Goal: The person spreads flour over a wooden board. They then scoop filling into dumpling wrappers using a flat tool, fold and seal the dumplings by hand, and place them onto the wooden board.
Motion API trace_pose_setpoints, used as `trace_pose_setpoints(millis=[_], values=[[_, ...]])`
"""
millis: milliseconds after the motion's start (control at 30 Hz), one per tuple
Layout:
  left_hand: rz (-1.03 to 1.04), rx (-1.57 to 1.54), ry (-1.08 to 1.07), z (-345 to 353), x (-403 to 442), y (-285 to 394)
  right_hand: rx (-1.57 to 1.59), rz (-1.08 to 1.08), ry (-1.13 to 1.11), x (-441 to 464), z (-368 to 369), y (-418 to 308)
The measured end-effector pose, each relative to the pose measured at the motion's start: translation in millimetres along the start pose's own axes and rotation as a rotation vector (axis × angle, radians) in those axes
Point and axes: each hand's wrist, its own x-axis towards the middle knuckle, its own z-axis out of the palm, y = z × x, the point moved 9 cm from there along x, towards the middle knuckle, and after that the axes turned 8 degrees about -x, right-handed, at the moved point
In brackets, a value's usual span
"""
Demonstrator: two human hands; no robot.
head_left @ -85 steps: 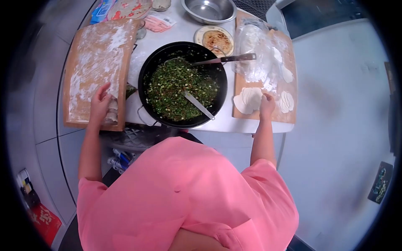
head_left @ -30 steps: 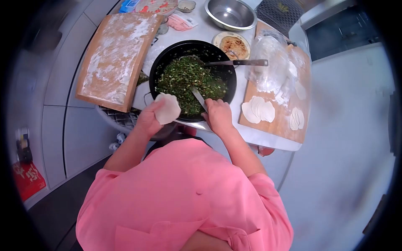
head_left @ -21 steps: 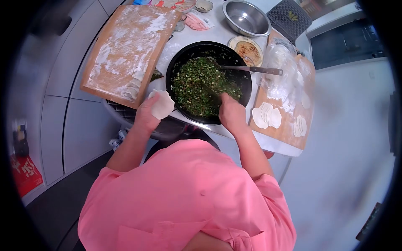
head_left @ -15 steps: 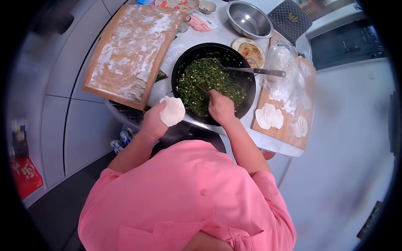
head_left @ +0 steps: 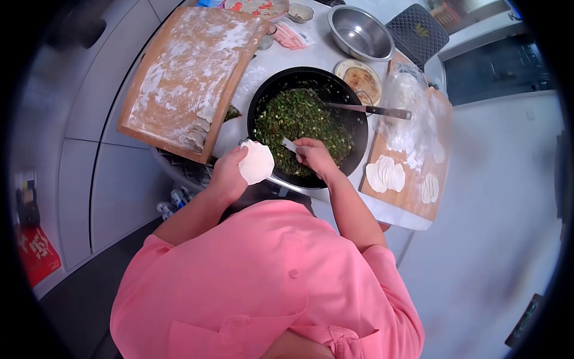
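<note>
My left hand is closed on the edge of a round, pale dumpling wrapper, held flat by the near left rim of a large black pot. Chopped green filling with pale and reddish bits fills much of the pot. Over the near part of the filling, my right hand grips a small flat metal spatula. Its pale blade points left toward the wrapper, and its handle is hidden in my fingers. A long-handled utensil leans across the pot's right rim.
On the left lies a floured wooden board with several folded pieces at its near corner. The right-hand board carries stacked wrappers and a plastic bag. Behind the pot are a plate with a browned flatbread and a steel bowl.
My right hand has lifted the spatula, and its blade now shows above the filling. My left hand has brought the wrapper slightly right, closer to the spatula.
</note>
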Motion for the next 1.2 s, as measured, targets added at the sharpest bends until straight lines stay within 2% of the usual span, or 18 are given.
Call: trace_pose_setpoints(millis=[233,300,333,367,433,467,500,567,600,700,767,800,900,933,1033,1133,1167,1200], values=[[-0.005,0.046,-0.008,19,27,-13,0.069,-0.041,-0.009,-30,-15,-18],[-0.040,-0.002,0.022,26,40,-23,-0.107,-0.228,0.079,-44,-25,-37],[0.018,0.058,-0.085,39,45,-22,-0.280,-0.295,0.174,-56,-29,-49],[0.077,0.117,-0.192,52,50,-22,-0.279,-0.294,0.176,-61,-27,-51],[0.132,0.175,-0.299,68,56,-24,-0.804,-0.741,0.537,-100,-22,-98],[0.126,0.143,-0.342,74,58,-26,-0.979,-0.678,0.510,-105,-15,-101],[0.132,0.110,-0.368,77,62,-25,-0.980,-0.675,0.509,-108,-13,-99],[0.141,0.042,-0.420,83,69,-24,-1.232,-0.730,0.552,-114,1,-97],[0.179,0.053,-0.368,80,73,-19,-1.266,-0.731,0.524,-113,4,-95],[0.095,0.026,-0.152,69,80,-19,-1.291,-0.742,0.500,-119,-1,-94],[0.072,-0.284,-0.095,46,105,-23,-1.243,-0.721,0.509,-125,-14,-92],[0.251,0.040,-0.152,53,96,-6,-1.194,-0.708,0.515,-127,-21,-92],[0.236,-0.047,-0.028,53,80,5,-1.129,-0.466,0.548,-105,-50,-65],[0.247,-0.007,-0.048,52,77,8,-1.128,-0.468,0.545,-98,-50,-61],[0.300,0.103,-0.044,57,62,15,-1.061,-0.319,0.418,-61,-46,-37],[0.271,0.075,-0.001,51,57,17,-0.652,-0.243,0.315,-27,-44,-14],[0.277,0.073,0.001,46,58,18,-0.653,-0.248,0.311,-24,-46,-10],[0.254,0.007,-0.007,41,59,18,-0.433,-0.142,0.225,-21,-47,0]])
